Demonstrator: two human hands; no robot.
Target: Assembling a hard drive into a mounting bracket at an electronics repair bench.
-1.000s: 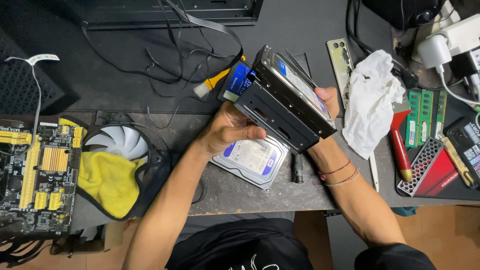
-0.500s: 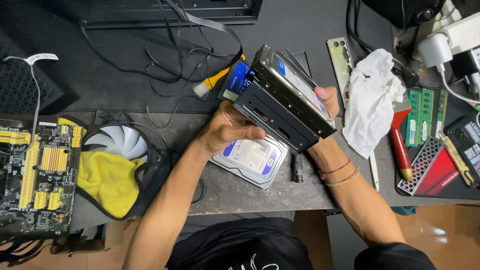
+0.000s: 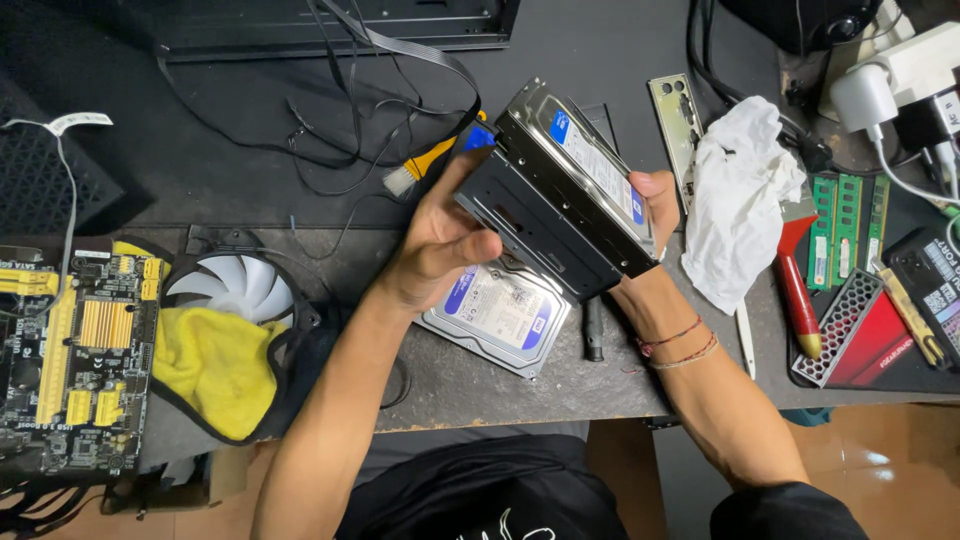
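Both hands hold a black metal drive cage (image 3: 545, 215) tilted above the dark table, with a silver hard drive (image 3: 590, 160) seated in its upper side. My left hand (image 3: 435, 245) grips the cage's near left end, thumb across the front. My right hand (image 3: 655, 200) clasps its right end from behind, with only fingertips and wrist showing. A second hard drive (image 3: 500, 315) with a blue and white label lies flat on the table just beneath the cage.
A motherboard (image 3: 75, 350) sits at the left edge beside a white fan (image 3: 235, 285) and a yellow cloth (image 3: 205, 365). A crumpled white cloth (image 3: 740, 195), red-handled screwdriver (image 3: 800, 300), green memory sticks (image 3: 845, 230) and chargers lie to the right. Loose cables (image 3: 330, 130) trail from a black case at the back.
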